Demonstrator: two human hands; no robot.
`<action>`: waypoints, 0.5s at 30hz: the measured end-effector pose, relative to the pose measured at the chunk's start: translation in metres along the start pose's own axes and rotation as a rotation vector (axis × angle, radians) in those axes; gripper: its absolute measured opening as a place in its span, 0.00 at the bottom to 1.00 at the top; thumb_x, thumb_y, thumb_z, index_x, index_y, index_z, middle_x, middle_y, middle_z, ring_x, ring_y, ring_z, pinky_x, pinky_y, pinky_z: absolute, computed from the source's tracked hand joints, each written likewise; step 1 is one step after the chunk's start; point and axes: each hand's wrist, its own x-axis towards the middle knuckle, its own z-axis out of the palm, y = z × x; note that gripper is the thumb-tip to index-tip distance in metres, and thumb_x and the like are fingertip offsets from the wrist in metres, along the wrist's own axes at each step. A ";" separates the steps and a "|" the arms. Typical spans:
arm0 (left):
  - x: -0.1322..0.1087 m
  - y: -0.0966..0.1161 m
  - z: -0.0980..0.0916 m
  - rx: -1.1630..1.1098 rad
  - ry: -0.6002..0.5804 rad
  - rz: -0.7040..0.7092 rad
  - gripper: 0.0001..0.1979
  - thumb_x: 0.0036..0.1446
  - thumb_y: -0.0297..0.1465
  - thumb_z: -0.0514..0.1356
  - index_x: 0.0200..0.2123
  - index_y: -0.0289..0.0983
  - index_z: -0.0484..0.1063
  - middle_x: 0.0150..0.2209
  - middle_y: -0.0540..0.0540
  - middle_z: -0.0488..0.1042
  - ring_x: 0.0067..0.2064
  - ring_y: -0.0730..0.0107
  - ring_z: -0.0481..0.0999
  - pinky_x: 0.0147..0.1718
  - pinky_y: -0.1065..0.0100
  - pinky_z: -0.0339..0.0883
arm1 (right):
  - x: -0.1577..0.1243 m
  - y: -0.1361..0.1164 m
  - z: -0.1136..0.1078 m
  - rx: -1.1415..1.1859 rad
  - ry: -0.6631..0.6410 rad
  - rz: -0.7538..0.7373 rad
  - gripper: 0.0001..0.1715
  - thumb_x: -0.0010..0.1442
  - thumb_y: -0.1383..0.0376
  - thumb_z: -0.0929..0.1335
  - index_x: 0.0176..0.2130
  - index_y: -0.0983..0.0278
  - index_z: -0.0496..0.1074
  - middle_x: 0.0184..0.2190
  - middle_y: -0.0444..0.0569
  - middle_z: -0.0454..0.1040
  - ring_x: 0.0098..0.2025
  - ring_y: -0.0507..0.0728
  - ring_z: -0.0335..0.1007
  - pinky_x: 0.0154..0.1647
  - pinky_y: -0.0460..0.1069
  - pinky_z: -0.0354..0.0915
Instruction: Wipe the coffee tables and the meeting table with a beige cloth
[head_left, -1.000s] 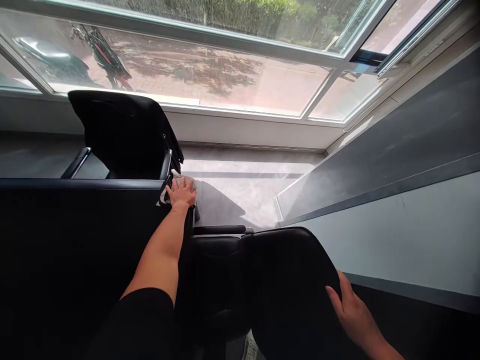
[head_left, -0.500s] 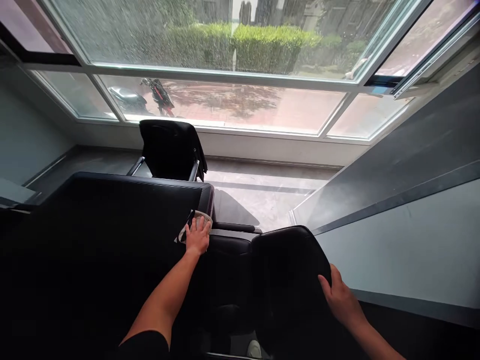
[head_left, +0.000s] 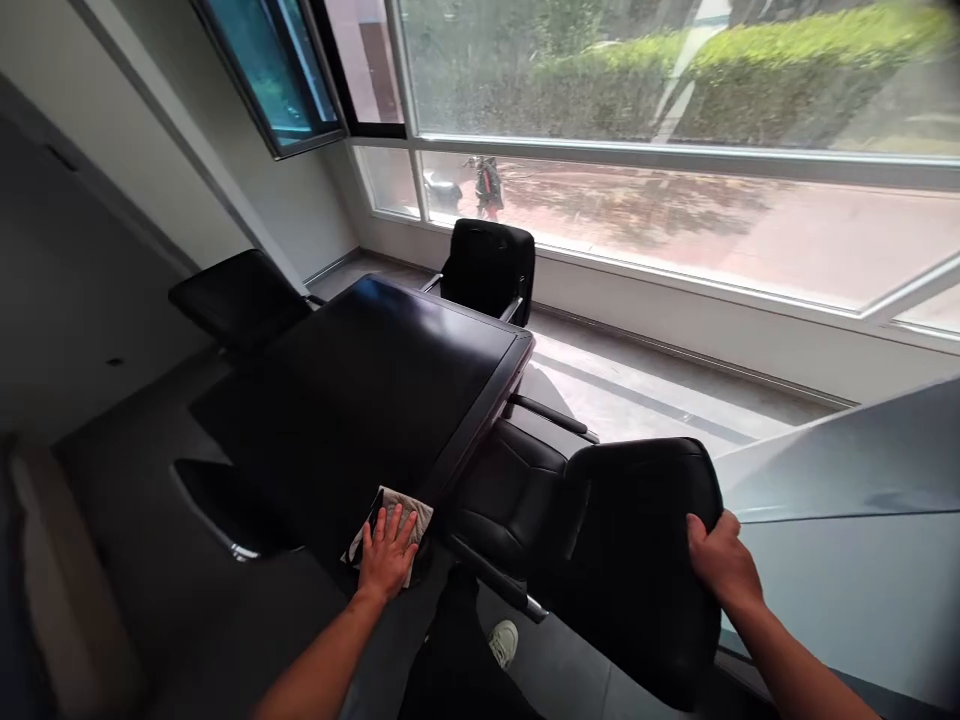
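From the head camera we see our left hand [head_left: 386, 553] lying flat on a folded pale cloth [head_left: 405, 513], its fingers spread and not clenched. The hand pins the cloth to the near end of a dark glossy table [head_left: 375, 380], and the cloth shows past the fingertips and along both sides of the hand. Our right hand [head_left: 720, 565] is closed around the upper edge of a black leather office chair [head_left: 637, 570], with its fingers out of sight behind the backrest. Seen from the left hand, this chair stands off to the right, just beyond the table's long edge.

Ahead of the left hand, most of the tabletop stretches away, shining with window light. Nothing on it lets us tell where the cloth has been and where it has not. Far beyond the hand, a second black chair [head_left: 487, 270] stands at the table's far end before a large window [head_left: 637, 80], and a third black chair [head_left: 240, 300] sits further to the left. Just below and right of the hand, a white shoe [head_left: 504, 643] shows on the floor.
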 end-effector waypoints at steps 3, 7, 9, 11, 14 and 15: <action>-0.035 -0.013 0.011 -0.028 0.026 -0.088 0.32 0.79 0.38 0.52 0.82 0.55 0.53 0.85 0.48 0.46 0.85 0.41 0.41 0.80 0.30 0.38 | 0.002 0.000 -0.001 -0.013 0.001 0.000 0.59 0.72 0.36 0.50 0.74 0.82 0.56 0.57 0.88 0.77 0.63 0.91 0.77 0.60 0.77 0.72; -0.044 -0.020 0.016 -0.086 0.056 -0.135 0.32 0.79 0.40 0.52 0.82 0.56 0.53 0.85 0.50 0.48 0.85 0.41 0.42 0.80 0.30 0.39 | 0.005 0.001 0.000 -0.008 0.009 0.019 0.62 0.71 0.34 0.51 0.75 0.83 0.56 0.61 0.90 0.75 0.66 0.94 0.74 0.62 0.79 0.71; -0.040 -0.025 0.014 -0.104 0.063 -0.130 0.32 0.78 0.41 0.53 0.82 0.56 0.54 0.85 0.50 0.50 0.85 0.42 0.42 0.80 0.31 0.38 | 0.005 0.000 0.001 -0.019 0.007 0.037 0.64 0.69 0.33 0.50 0.75 0.84 0.55 0.62 0.93 0.73 0.67 0.96 0.72 0.63 0.80 0.70; -0.033 -0.036 0.009 -0.118 0.059 -0.130 0.32 0.78 0.41 0.53 0.81 0.56 0.55 0.84 0.50 0.50 0.85 0.42 0.43 0.80 0.31 0.38 | 0.003 -0.001 0.001 -0.028 0.012 0.055 0.67 0.68 0.31 0.50 0.76 0.84 0.55 0.63 0.97 0.70 0.69 0.96 0.69 0.64 0.81 0.68; -0.010 -0.071 -0.004 -0.135 0.053 -0.197 0.32 0.79 0.43 0.52 0.82 0.53 0.57 0.84 0.48 0.51 0.85 0.42 0.43 0.80 0.33 0.38 | 0.005 0.001 0.003 -0.044 0.026 0.087 0.69 0.65 0.30 0.52 0.78 0.81 0.54 0.63 0.99 0.69 0.71 0.95 0.67 0.65 0.80 0.67; 0.001 -0.088 -0.009 -0.140 0.059 -0.243 0.32 0.79 0.43 0.51 0.82 0.52 0.57 0.85 0.47 0.51 0.85 0.42 0.43 0.80 0.33 0.38 | 0.008 0.004 0.004 -0.069 0.038 0.093 0.68 0.64 0.30 0.53 0.78 0.79 0.53 0.62 0.98 0.70 0.70 0.95 0.68 0.64 0.80 0.68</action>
